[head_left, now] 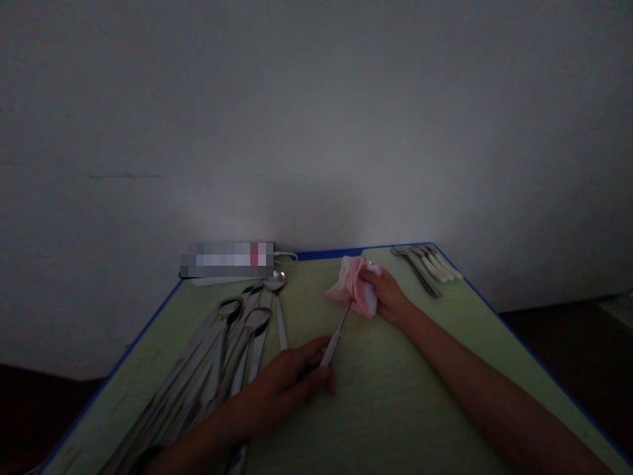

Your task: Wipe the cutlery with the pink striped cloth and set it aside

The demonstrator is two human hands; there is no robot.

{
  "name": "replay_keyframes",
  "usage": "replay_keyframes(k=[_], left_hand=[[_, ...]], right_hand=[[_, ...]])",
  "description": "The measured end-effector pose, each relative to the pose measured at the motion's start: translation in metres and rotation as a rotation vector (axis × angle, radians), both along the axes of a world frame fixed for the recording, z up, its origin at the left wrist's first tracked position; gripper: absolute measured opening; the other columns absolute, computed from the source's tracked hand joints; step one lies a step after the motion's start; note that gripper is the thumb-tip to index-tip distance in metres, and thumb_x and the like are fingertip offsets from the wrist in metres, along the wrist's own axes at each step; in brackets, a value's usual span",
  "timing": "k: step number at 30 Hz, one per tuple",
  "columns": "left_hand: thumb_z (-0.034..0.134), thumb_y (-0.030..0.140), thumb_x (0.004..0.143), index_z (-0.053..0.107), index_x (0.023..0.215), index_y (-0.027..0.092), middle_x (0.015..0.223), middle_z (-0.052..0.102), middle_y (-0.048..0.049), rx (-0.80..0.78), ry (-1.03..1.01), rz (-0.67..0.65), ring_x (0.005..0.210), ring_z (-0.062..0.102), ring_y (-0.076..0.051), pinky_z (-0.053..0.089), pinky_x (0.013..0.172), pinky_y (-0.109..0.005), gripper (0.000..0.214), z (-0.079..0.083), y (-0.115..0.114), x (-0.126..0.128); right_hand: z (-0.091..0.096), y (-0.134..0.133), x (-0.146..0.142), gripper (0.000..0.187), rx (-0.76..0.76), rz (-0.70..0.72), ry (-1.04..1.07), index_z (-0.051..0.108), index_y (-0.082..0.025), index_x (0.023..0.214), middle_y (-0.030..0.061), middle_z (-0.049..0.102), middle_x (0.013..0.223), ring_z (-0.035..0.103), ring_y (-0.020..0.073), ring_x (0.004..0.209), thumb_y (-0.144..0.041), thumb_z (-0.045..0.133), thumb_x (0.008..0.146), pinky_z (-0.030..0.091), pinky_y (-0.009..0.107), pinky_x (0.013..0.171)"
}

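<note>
My left hand (291, 382) is closed round the metal handle of a piece of cutlery (333, 340), which slants up and away over the middle of the table. Its far end is hidden inside a pink and white cloth (353, 287), so its kind does not show. My right hand (388, 295) grips that cloth, bunched around the cutlery's end. Left of my left hand lies a pile of long-handled metal spoons (257, 321), partly covered by my forearm. One spoon (275, 282) in the pile lies with its bowl farthest back.
At the back right lie metal utensils (422, 274) and several white-handled ones (440, 267). A blurred-out box-like object (227, 260) with a white cable (287, 254) sits at the back left corner. The green table (395, 409) has a blue edge and meets a grey wall (316, 132).
</note>
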State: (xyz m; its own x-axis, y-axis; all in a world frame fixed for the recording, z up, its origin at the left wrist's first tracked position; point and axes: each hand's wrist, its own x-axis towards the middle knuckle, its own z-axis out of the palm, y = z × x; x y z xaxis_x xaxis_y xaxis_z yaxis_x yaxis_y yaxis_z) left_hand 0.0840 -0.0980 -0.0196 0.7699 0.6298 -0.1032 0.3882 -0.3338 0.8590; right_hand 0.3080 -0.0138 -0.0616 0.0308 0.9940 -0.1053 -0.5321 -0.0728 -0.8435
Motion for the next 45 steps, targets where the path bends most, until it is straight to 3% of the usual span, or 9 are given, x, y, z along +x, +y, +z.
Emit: replay_keyframes(k=[8,14,21,25,34,40,45], left_hand=[[0.036,0.034,0.091,0.038,0.127,0.024,0.089,0.061,0.0004,-0.002,-0.001,0.011,0.079,0.054,-0.015,0.042,0.074,-0.025,0.038,0.0004,0.0005,0.0013],[0.035,0.035,0.091,0.043,0.123,0.023,0.091,0.061,-0.0003,0.002,0.007,0.010,0.081,0.054,-0.016,0.042,0.073,-0.025,0.036,0.0028,0.0002,0.0011],[0.034,0.037,0.090,0.052,0.110,0.019,0.089,0.060,-0.0012,0.012,-0.003,0.004,0.077,0.053,-0.015,0.043,0.072,-0.024,0.032,0.0011,0.0011,0.0017],[0.035,0.038,0.090,0.055,0.103,0.019,0.088,0.060,-0.0010,0.019,0.004,-0.005,0.080,0.053,-0.016,0.042,0.074,-0.025,0.030,0.0018,0.0012,0.0015],[0.035,0.035,0.091,0.046,0.117,0.023,0.092,0.059,-0.0001,0.034,0.012,0.004,0.078,0.053,-0.014,0.041,0.071,-0.023,0.031,0.0004,0.0005,0.0015],[0.032,0.036,0.092,0.038,0.125,0.024,0.082,0.058,0.0016,-0.037,-0.002,0.005,0.066,0.050,-0.011,0.042,0.062,-0.021,0.035,-0.0016,0.0008,0.0032],[0.028,0.034,0.093,0.038,0.125,0.022,0.083,0.058,0.0010,-0.046,-0.009,0.007,0.064,0.049,-0.010,0.042,0.063,-0.020,0.035,0.0018,0.0003,0.0045]], right_hand=[[0.0040,-0.0003,-0.0034,0.027,0.039,-0.067,0.072,0.060,-0.019,0.082,-0.0010,0.066,0.072,0.058,0.0130,0.064,-0.037,0.068,0.064,0.045,0.025,0.063],[0.0032,-0.0032,-0.0008,0.025,-0.017,-0.004,-0.037,0.061,-0.017,0.078,-0.0020,0.065,0.065,0.057,0.0128,0.057,-0.026,0.072,0.057,0.044,0.026,0.060],[0.0050,-0.0012,-0.0036,0.027,0.018,-0.054,0.068,0.060,-0.019,0.082,-0.0015,0.066,0.070,0.058,0.0127,0.062,-0.038,0.068,0.064,0.045,0.025,0.061],[0.0022,-0.0016,-0.0023,0.024,-0.004,-0.005,0.002,0.061,-0.018,0.079,-0.0027,0.064,0.065,0.057,0.0118,0.057,-0.030,0.071,0.060,0.044,0.024,0.058],[0.0058,-0.0007,-0.0060,0.031,0.014,-0.105,0.064,0.059,-0.021,0.080,-0.0015,0.066,0.075,0.059,0.0129,0.067,-0.049,0.061,0.069,0.047,0.025,0.065],[0.0021,0.0018,-0.0043,0.033,-0.072,-0.199,0.087,0.060,-0.020,0.080,0.0005,0.066,0.077,0.060,0.0144,0.072,-0.051,0.059,0.070,0.047,0.026,0.066],[0.0024,0.0000,-0.0046,0.033,0.003,-0.100,0.065,0.061,-0.018,0.084,0.0013,0.067,0.076,0.060,0.0150,0.069,-0.047,0.065,0.067,0.047,0.027,0.067]])
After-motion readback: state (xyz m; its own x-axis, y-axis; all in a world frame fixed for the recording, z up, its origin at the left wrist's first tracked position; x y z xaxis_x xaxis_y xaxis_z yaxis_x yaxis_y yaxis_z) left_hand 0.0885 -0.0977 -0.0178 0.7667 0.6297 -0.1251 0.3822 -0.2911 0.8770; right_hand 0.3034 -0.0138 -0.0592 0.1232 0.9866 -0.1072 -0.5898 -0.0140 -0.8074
